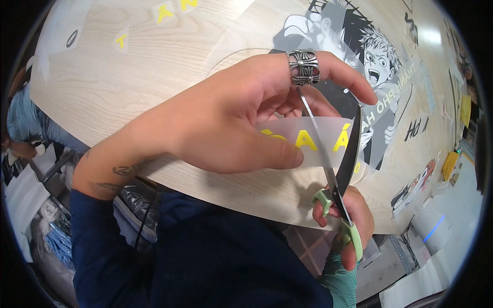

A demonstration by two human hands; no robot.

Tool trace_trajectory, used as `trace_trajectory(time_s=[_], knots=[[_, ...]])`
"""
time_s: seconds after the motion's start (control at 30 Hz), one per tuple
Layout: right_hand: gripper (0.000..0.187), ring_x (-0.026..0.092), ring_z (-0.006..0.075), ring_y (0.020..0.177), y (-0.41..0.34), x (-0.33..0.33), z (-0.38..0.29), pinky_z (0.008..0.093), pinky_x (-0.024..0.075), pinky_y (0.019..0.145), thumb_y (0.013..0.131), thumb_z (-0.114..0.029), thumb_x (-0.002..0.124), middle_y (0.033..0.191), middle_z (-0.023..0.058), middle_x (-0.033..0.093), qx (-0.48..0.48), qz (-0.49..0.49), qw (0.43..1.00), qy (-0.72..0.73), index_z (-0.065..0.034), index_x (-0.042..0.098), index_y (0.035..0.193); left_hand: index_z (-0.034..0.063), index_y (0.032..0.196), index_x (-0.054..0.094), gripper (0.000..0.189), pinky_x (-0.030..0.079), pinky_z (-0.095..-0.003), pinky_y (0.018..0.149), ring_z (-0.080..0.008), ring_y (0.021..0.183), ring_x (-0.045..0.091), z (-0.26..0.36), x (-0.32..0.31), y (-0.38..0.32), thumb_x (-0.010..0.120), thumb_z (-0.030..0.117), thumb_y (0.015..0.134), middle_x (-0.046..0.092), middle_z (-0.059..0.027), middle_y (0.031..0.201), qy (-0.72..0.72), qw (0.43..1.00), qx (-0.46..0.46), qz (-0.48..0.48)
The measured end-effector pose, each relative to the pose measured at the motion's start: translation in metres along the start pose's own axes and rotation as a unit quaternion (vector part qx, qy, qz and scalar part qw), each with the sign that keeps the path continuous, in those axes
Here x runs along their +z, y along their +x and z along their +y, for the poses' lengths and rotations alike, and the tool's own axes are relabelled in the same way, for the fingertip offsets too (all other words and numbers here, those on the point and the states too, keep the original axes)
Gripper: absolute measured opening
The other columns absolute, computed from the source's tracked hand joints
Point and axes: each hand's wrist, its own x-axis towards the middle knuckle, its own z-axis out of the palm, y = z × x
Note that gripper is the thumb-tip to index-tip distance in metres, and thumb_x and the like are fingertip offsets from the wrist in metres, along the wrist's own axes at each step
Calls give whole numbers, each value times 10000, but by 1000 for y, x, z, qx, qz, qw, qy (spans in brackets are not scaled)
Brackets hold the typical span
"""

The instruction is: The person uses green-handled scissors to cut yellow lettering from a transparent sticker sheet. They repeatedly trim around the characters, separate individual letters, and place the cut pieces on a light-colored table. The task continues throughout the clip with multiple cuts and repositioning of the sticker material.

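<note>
My left hand (227, 127), with a wide silver ring (303, 67) on its index finger, pinches a translucent film strip (287, 127) between thumb and fingers. Yellow letters run along the strip. Green-handled scissors (351, 154) are in my right hand (362, 210), below and to the right. Their blades are spread apart, with the strip between them: the dark blade lies in front, the other shows faintly through the film. The blade tips point up towards my left fingers. Part of the strip is hidden by my left thumb.
Clear sheets with black-and-white cartoon prints (379, 61) lie on the wood-grain table (127, 81) beyond my hands. Cut yellow letter pieces (165, 15) lie at the far left. Dark lettering (416, 130) and stickers (414, 186) are at the right. A white cylindrical appliance (429, 221) stands past the table edge.
</note>
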Motion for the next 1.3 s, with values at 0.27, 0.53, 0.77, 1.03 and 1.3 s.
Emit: trace_trajectory(time_s=[0.27, 0.53, 0.77, 1.03, 1.3], knots=[[1018, 500, 119, 507, 0, -8, -5, 261, 343, 489, 299, -923, 667, 603, -2, 538, -10, -48, 999, -12, -47, 552, 804, 29, 1101, 685, 409, 456, -391, 992, -228, 1116, 614, -1, -10, 0, 617, -106, 721, 679, -143, 1096, 23, 998, 23, -54], [1024, 519, 129, 503, -2, -8, -1, 252, 353, 479, 281, -913, 675, 601, 3, 539, -7, -35, 999, -7, -39, 548, 799, -28, 1225, 592, 459, 486, -343, 1000, -223, 1146, 599, 7, -1, -3, 607, -122, 776, 629, -161, 1201, 59, 997, -46, -5], [975, 507, 136, 484, 8, -19, 6, 265, 350, 472, 358, -873, 718, 590, 0, 515, -80, -144, 986, 21, -26, 563, 814, -49, 1255, 545, 552, 556, -258, 886, -187, 1070, 638, 20, 0, -3, 665, -152, 726, 617, -177, 1204, 33, 990, -130, -31], [917, 481, 144, 454, 15, -28, 8, 277, 325, 461, 418, -830, 759, 546, -23, 452, -99, -200, 975, 22, -28, 574, 822, -55, 1262, 528, 574, 563, -219, 834, -169, 1037, 651, 20, -2, -5, 670, -148, 714, 624, -164, 1198, 58, 988, -131, -52], [894, 449, 95, 450, 7, -19, 9, 254, 295, 438, 395, -832, 730, 557, -26, 485, -115, -126, 985, -3, -41, 559, 774, -6, 1351, 471, 711, 564, -194, 772, -110, 954, 654, 20, -3, -6, 686, -142, 687, 642, -124, 1164, 62, 979, -190, -39]])
